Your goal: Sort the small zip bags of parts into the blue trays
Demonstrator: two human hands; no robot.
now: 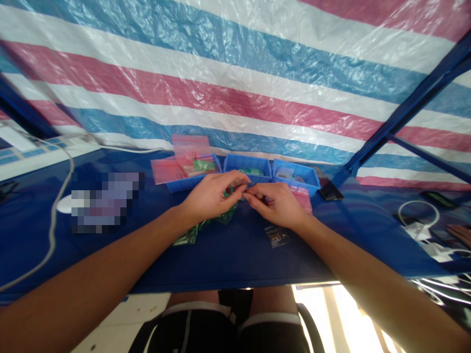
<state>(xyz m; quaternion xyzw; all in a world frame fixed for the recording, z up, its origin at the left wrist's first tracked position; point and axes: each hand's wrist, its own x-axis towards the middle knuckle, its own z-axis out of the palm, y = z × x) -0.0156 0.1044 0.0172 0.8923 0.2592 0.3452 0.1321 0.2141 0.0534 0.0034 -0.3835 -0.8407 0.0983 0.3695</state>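
Observation:
My left hand [215,193] and my right hand [275,202] meet above the middle of the blue table, fingertips pinched close together. What they pinch is too small to make out. Under and beside my left hand lie green plastic bags [191,235], partly hidden by it. A small clear bag [276,236] with little brownish pieces inside lies below my right hand. Behind that hand a pink zip bag [302,197] shows in part. Just beyond my fingers stands the middle blue bin [247,162], with greenish packets [251,171] in it.
A left blue bin [180,185] holds pink zip bags [191,147] and a green packet. The right blue bin [312,184] holds clear packets. A dark phone [329,191] lies beside it. White cables [51,230] run at left; a coiled white cable [419,203] lies at right.

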